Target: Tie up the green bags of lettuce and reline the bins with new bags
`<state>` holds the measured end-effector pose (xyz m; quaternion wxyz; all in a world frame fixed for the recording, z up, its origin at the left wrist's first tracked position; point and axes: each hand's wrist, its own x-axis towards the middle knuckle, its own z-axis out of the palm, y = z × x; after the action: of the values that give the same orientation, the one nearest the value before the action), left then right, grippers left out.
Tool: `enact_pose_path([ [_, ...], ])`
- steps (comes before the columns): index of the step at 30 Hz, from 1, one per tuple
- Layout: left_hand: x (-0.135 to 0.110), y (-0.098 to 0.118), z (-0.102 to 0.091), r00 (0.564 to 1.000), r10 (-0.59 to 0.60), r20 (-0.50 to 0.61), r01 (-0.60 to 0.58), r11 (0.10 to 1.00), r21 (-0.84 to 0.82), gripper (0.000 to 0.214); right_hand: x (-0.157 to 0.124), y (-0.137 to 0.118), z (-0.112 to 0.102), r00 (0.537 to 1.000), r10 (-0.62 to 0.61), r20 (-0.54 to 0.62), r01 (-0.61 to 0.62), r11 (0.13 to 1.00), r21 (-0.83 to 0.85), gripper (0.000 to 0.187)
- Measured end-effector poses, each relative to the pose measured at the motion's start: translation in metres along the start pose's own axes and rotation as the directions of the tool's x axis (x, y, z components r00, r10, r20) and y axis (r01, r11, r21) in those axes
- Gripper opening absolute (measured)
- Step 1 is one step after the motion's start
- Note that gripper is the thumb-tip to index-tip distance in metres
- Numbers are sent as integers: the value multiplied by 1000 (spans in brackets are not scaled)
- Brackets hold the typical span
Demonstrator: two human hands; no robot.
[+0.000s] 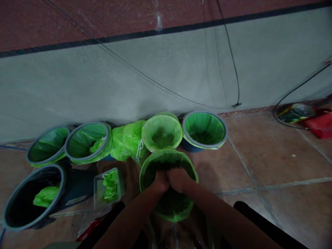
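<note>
Both of my hands meet over the mouth of a small bin lined with a green bag (169,211) just in front of me. My left hand (160,180) and my right hand (178,179) are closed side by side, fingers curled inward and gripping the green liner near the bin's middle. Their fingertips are hidden inside the bag. The liner's rim (166,154) is folded over the bin's edge on the far side.
Several more green-lined bins stand along the grey wall: one (162,132) straight ahead, one (204,130) to its right, two (88,141) at the left. A dark bin (31,197) holds a loose green bag. A clear box (109,186) holds bags. Cables and red items (321,124) lie at the right.
</note>
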<state>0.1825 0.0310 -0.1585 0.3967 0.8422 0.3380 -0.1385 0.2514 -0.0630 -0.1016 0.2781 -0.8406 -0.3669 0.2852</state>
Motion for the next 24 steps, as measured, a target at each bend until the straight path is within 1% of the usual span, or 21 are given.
enact_pose_path([
  [1, 1, 4, -6, 1000, 0, 28, 0, 1000, 9, 10, -4, 1, -10, 1000, -1, -31, 0, 1000, -20, 10],
  [2, 2, 8, -12, 999, 6, 44, -6, 1000, 15, 12, -9, 4, -21, 994, 20, -111, -20, 1000, -1, 18],
  [3, 2, 13, -18, 998, 21, 51, -22, 999, 23, 12, -14, 9, -31, 970, 68, -233, -57, 997, 53, 26],
  [4, 2, 19, -24, 998, 41, 48, -42, 999, 13, 12, -20, 16, -39, 917, 145, -371, -100, 986, 136, 34],
  [5, 1, 26, -28, 998, 57, 36, -56, 998, -35, 15, -25, 25, -44, 839, 247, -485, -134, 957, 256, 40],
  [6, -1, 34, -31, 998, 59, 15, -57, 990, -126, 19, -30, 35, -47, 754, 367, -544, -150, 903, 402, 44],
  [7, -3, 42, -32, 999, 38, -10, -39, 968, -248, 23, -33, 45, -47, 690, 486, -536, -148, 820, 553, 47],
  [8, -5, 50, -32, 1000, -7, -31, -5, 924, -382, 26, -35, 55, -45, 658, 580, -480, -133, 717, 684, 48],
  [9, -7, 59, -31, 997, -71, -40, 41, 861, -506, 31, -35, 64, -41, 653, 639, -406, -116, 615, 780, 49],
  [10, -7, 68, -30, 990, -140, -31, 93, 793, -602, 37, -33, 72, -37, 667, 660, -345, -103, 541, 834, 49],
  [11, -6, 76, -29, 979, -203, -3, 150, 735, -661, 44, -30, 77, -33, 685, 657, -315, -95, 509, 855, 48],
  [12, -4, 85, -28, 966, -255, 42, 211, 686, -697, 49, -26, 80, -28, 698, 641, -319, -83, 515, 853, 47],
  [13, 0, 93, -28, 950, -300, 91, 270, 640, -720, 54, -21, 82, -25, 707, 619, -342, -68, 541, 838, 45],
  [15, 10, 106, -29, 921, -358, 155, 347, 570, -745, 55, -12, 80, -18, 713, 588, -381, -49, 585, 810, 44],
  [16, 16, 111, -29, 917, -368, 154, 352, 564, -747, 53, -8, 78, -16, 716, 579, -391, -48, 600, 799, 43],
  [17, 20, 114, -30, 920, -367, 135, 339, 576, -744, 48, -4, 76, -13, 723, 565, -397, -53, 618, 784, 41],
  [19, 27, 116, -29, 936, -343, 85, 294, 623, -725, 37, -1, 71, -8, 747, 517, -417, -63, 680, 730, 38],
  [21, 29, 112, -26, 948, -314, 48, 256, 667, -699, 27, -2, 69, -4, 764, 460, -452, -63, 751, 657, 35],
  [24, 30, 101, -21, 961, -277, -1, 208, 725, -656, 19, -9, 72, 2, 786, 384, -485, -72, 835, 545, 33],
])
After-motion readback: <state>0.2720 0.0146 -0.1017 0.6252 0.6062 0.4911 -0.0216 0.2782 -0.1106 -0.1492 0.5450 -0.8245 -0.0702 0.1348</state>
